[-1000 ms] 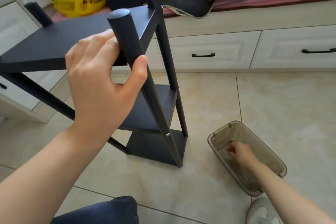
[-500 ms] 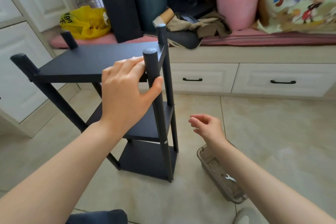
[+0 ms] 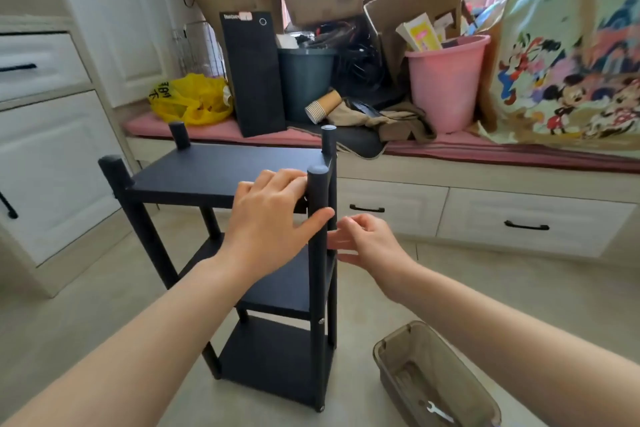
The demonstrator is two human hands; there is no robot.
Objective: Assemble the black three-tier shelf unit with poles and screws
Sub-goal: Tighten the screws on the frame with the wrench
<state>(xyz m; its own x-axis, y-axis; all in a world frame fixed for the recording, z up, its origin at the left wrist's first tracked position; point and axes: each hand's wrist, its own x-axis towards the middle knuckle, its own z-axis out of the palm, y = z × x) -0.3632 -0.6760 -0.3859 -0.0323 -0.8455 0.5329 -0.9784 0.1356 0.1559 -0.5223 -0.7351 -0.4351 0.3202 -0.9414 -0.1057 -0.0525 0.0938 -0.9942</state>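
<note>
One wrench [image 3: 437,410] lies in the brown bin [image 3: 379,352] nearest you. Your left grip [image 3: 273,218] clasps the front-right pole [image 3: 318,288] of the shelf unit [image 3: 214,170], thumb across it; your right grip [image 3: 367,239], blurred beside that pole, cannot be judged. It stands upright on the floor [image 3: 104,305].

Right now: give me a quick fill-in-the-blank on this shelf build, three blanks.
1. The shelf has ___ tiers.
2. The left hand has its grip on the shelf at the ___ tier.
3. The wrench lies in the bin, which sits on the ___.
Missing words: three; top; floor.
</note>
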